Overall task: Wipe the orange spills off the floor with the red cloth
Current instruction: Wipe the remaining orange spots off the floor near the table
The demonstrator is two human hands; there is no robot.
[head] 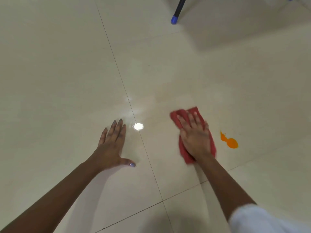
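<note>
My right hand (196,137) lies flat on the red cloth (182,116). Its fingers (191,118) are stretched nearly straight and press the cloth onto the floor (67,64); none of them curls round it. The cloth is bunched under my palm, and its edges show past my fingertips, along both sides of the hand and behind the wrist. It sits on a pale tile, right of a long grout line (117,71).

One orange spill (231,142) lies to the right of the cloth, near it but not touching. It is a round blob with a thin tail pointing away from me.

My left hand (111,148) is palm down on the floor, left of the grout line, with fingers straight and close together and the thumb spread out sideways. It holds nothing. A bright glare spot (138,126) shines between my hands.

At the far edge a dark leg (179,7) with a blue foot (174,20) stands on the floor. White fabric (255,219) shows by my right arm.
</note>
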